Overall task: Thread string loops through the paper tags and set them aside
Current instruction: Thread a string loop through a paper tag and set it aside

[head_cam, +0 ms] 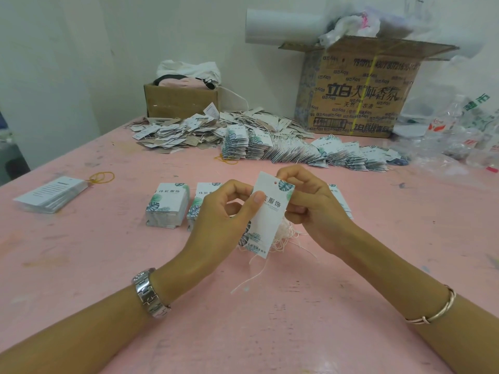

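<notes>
White paper tag (pixel 266 220), printed with green leaves and dark characters and punched with a small hole near its top corner, stands tilted at centre frame above the pink table (pixel 270 319). Left hand (pixel 218 211) pinches its left edge; right hand (pixel 310 209) pinches its top right corner. Tangled white string loops (pixel 282 236) lie beneath. Behind sit neat stacks of matching tags (pixel 167 203), then a sprawling heap of strung tags (pixel 291 149) at upper centre.

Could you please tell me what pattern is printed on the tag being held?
White tag with teal-green leaf prints; head view.
</notes>
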`<state>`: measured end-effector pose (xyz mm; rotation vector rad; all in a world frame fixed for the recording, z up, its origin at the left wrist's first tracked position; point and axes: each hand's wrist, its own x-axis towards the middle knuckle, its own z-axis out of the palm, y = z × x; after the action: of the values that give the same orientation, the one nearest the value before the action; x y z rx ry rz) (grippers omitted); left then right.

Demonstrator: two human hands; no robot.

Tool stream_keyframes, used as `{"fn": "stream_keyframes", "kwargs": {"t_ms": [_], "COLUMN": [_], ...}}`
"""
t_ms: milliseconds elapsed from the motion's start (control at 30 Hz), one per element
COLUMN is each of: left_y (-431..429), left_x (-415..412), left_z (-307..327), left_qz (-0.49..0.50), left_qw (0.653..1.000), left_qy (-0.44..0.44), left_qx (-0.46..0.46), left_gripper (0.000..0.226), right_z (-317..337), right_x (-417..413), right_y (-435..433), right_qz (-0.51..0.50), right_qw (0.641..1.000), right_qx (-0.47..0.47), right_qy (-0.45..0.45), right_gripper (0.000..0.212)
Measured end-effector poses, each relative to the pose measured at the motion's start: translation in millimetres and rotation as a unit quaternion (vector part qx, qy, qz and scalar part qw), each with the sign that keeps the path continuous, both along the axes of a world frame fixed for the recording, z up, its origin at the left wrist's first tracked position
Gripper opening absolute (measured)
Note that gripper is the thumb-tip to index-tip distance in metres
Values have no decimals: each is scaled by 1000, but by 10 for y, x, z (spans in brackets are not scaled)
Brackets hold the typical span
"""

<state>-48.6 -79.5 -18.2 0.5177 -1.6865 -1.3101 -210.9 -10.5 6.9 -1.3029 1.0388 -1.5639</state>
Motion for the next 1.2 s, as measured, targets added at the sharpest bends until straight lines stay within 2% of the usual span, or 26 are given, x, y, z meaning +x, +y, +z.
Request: {"fn": "stream_keyframes", "kwargs": {"t_ms": [233, 367, 533, 733, 833, 1000, 1200], "left_y": [5, 0, 43, 103, 109, 105, 76], "left_x": [-2, -6, 21, 46, 60, 69, 55], "left_z": [10, 4, 1, 51, 75, 89, 63], "left_qz": [-6, -7, 50, 81, 94, 104, 110], "left_qw": [1000, 1000, 998, 982, 972, 971, 975], "left_qy": [-1, -3, -20, 22, 9, 5, -14], "left_qx": [3, 3, -41, -167, -216, -216, -194], "left_gripper": [13, 6, 38, 17, 9, 12, 2], "right_z": [-13, -15, -32, -46, -44, -63, -69], "right_x": [-8, -16, -18, 21, 24, 1, -43], "right_y": [-12, -12, -7, 0, -1, -14, -11], "right_qz": [12, 8, -2, 4, 2, -5, 4], "right_qw": [1000, 1000, 999, 998, 998, 998, 992], "right_qx": [7, 7, 22, 24, 28, 27, -4], "right_qy": [9, 15, 29, 58, 57, 60, 127], "right_gripper": [32, 28, 17, 21, 15, 8, 3]}}
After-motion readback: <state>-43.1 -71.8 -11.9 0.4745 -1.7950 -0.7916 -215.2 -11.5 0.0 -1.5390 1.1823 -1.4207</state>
